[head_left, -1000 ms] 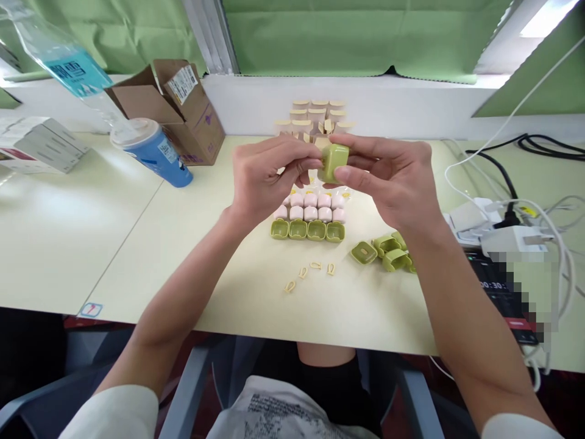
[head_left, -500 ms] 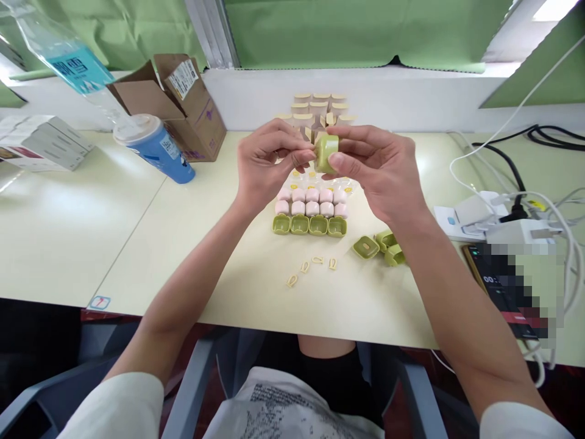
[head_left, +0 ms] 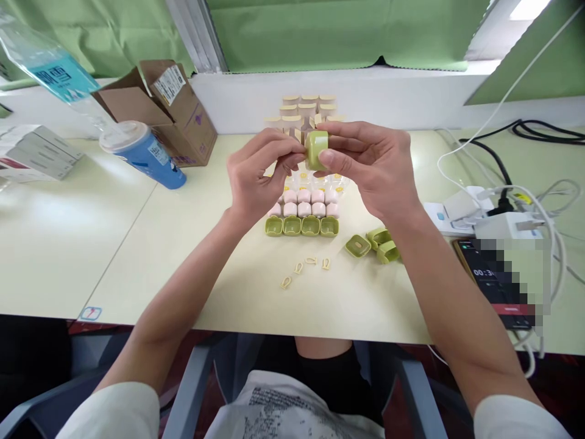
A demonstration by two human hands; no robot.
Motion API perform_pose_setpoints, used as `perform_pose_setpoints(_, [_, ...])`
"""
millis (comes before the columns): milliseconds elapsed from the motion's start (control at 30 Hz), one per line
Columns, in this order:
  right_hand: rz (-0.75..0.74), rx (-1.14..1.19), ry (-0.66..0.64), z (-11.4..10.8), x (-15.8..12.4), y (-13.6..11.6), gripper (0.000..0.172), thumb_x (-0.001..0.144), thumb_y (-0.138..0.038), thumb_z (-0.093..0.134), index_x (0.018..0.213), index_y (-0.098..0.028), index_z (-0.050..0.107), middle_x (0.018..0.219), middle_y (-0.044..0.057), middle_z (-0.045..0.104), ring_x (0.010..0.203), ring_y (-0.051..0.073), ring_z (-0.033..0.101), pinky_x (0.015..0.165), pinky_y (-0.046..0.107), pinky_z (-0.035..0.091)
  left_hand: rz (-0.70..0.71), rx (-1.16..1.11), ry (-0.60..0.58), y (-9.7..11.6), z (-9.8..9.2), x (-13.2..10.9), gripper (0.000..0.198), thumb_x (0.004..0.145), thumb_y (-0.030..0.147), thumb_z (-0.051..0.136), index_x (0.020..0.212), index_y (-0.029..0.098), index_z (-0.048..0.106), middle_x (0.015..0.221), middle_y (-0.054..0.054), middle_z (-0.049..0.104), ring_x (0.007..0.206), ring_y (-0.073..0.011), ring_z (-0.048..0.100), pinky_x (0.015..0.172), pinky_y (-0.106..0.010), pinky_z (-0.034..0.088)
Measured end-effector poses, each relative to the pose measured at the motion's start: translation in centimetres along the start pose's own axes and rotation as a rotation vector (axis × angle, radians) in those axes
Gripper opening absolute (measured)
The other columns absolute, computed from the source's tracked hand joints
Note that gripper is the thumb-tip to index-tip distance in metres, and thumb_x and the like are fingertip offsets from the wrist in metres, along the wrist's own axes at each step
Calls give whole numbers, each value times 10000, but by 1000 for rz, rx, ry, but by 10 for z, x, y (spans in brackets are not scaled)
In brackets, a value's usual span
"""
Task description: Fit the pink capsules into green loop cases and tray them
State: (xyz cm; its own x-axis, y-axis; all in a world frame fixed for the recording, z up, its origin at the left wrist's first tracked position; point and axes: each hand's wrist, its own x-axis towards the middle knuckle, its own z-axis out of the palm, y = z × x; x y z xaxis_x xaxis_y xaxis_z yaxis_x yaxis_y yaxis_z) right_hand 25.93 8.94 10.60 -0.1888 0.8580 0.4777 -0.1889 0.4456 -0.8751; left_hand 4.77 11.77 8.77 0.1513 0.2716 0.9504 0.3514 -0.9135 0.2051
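Note:
Above the table my right hand grips a small green plastic shell between thumb and fingers. My left hand is pinched closed against the shell's left side; whatever its fingertips hold is too small and hidden to name. Below the hands, several green open shells form a row in front of rows of pale pink rounded pieces. Several small cream loops lie nearer the table's front. More green shells sit loose to the right, partly behind my right forearm.
Cream-coloured pieces are lined up by the wall. On the left stand a brown carton, a blue cup, a tilted clear bottle and white boxes. Chargers with cables and a phone lie right.
The whole view has shifted slightly, so things on the table appear a little further left. Both hands still hold together at the green shell, which has turned slightly.

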Motion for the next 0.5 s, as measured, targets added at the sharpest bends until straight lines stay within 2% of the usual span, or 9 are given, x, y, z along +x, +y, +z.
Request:
perform_pose_setpoints(100, [25,20,-19,1,0,-2,482,756,-534,1020,1117,-272,838,1067,33,853,1107,260,816,920,419,734,-109,-82,-50,-8,0,-2,149,1090,368,722,1003,273,797,892,7,786,726,-121,728,614,-304,606])
perform_pose_setpoints(167, [43,32,-15,1,0,-2,503,754,-538,1022,1130,-274,818,1059,32,852,1082,259,821,925,434,737,-172,-147,-74,-13,-1,-3,264,1057,531,744,1099,273,781,933,-8,763,778,-133,740,659,-312,623])
perform_pose_setpoints(233, [59,43,17,2,0,0,514,738,-533,1034,1107,-273,788,1009,19,844,1030,254,828,915,450,742,-195,-181,-108,-17,-1,-3,440,971,648,802,1242,306,750,1046,-25,743,914,-174,774,731,-328,644])
perform_pose_setpoints(300, [73,45,53,2,1,5,505,718,-538,1044,1031,-264,758,931,2,822,996,250,831,908,461,747,-210,-178,-185,-16,-3,0,556,911,674,851,1334,338,721,1172,-43,726,1037,-213,778,781,-343,660])
perform_pose_setpoints(367, [88,39,66,3,2,10,495,726,-578,1027,969,-253,744,881,-5,802,999,252,830,914,467,749,-227,-162,-255,-13,-4,2,540,918,641,860,1344,340,722,1245,-54,721,1074,-217,764,814,-353,673])
perform_pose_setpoints(500, [120,29,54,4,2,14,472,762,-603,997,963,-239,773,897,5,803,1024,248,823,920,459,748,-233,-114,-298,-7,-9,7,527,907,635,870,1296,308,732,1248,-69,725,1088,-226,765,874,-368,695])
